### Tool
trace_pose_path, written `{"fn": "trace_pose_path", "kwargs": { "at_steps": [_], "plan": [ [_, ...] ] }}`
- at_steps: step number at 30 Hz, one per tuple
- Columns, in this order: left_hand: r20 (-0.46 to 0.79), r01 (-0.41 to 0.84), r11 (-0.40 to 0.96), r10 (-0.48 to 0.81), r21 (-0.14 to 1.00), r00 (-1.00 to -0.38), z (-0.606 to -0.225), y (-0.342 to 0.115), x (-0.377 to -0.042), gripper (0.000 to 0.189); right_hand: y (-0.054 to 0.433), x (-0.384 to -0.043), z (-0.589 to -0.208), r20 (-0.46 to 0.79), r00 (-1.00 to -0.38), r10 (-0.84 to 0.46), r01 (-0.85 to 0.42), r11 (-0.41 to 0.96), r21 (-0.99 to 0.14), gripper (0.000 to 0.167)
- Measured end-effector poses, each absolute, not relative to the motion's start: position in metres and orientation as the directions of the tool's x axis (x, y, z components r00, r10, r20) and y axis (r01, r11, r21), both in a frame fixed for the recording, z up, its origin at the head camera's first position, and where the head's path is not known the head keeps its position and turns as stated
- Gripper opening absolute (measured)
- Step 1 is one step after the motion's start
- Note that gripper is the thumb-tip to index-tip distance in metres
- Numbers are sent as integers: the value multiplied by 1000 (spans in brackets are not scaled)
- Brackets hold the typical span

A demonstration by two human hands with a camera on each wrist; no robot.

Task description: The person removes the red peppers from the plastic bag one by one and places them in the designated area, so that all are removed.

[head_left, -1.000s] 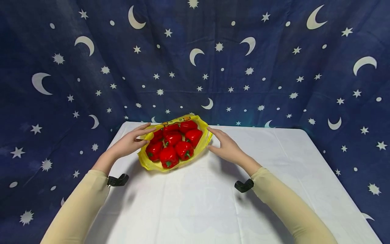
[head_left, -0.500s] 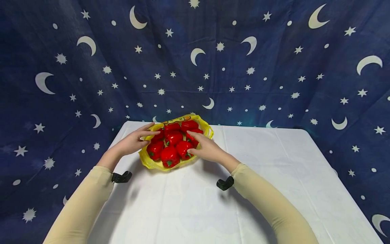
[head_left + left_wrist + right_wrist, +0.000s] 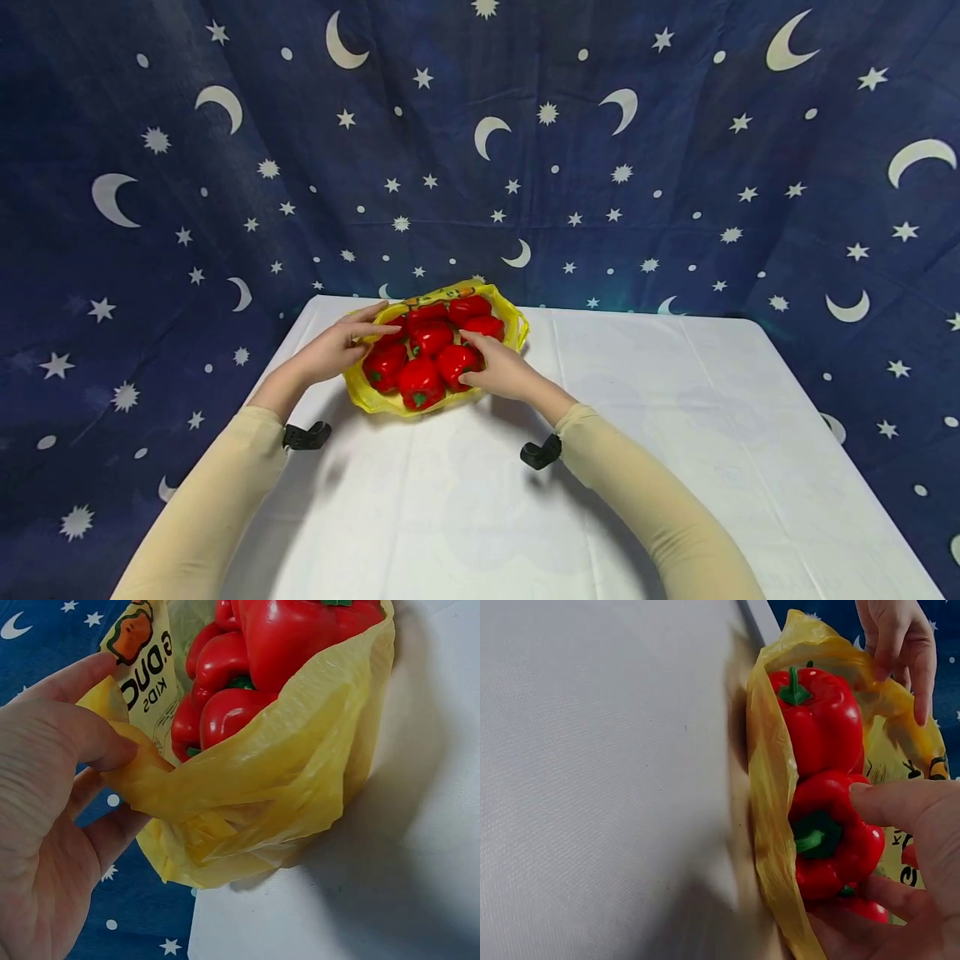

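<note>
Several shiny red bell peppers with green stems lie in an open yellow plastic bag [image 3: 517, 327] near the back of the table. My left hand [image 3: 330, 348] is at the bag's left edge. In the left wrist view its fingers and thumb pinch the rim of the yellow plastic [image 3: 277, 787]. Reaching in from the right, my right hand [image 3: 506, 368] grips a bell pepper [image 3: 832, 859] at the front right of the bag. Its thumb lies on the pepper's top and its other fingers curl underneath, partly hidden.
A white cloth covers the table [image 3: 465, 500]. Behind it hangs a dark blue curtain [image 3: 525, 150] with moons and stars, close to the table's back edge. Printed lettering shows on the bag's inner wall [image 3: 154, 694].
My right hand has moved left from the bag's right rim to a bell pepper inside and now grips it. My left hand stays at the left edge. The view has shifted slightly.
</note>
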State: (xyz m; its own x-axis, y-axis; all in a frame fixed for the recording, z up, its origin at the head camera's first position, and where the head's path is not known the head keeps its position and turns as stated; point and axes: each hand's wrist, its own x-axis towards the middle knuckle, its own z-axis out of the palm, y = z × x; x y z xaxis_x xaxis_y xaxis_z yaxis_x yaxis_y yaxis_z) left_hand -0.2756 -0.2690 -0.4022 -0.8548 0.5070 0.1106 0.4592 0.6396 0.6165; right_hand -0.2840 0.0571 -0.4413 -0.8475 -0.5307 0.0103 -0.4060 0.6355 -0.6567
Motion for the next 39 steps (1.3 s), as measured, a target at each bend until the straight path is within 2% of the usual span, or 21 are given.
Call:
{"fn": "trace_pose_path", "kwargs": {
  "at_steps": [7,18,25,39],
  "plan": [
    [142,488,624,519,611,-843,-404,-267,-277,57,54,-286,-447,-9,-842,-539,-408,648,-643,82],
    [122,430,646,465,631,-877,-407,-268,-275,59,49,-290,-457,-39,-838,-544,-400,662,-634,86],
    [126,448,656,478,607,-869,-408,-274,-271,56,47,-291,-460,-40,-845,-533,-396,674,-623,87],
    [104,390,615,447,685,-888,-412,-281,-265,56,45,-291,-462,-37,-866,-499,-357,668,-653,80]
  ]
}}
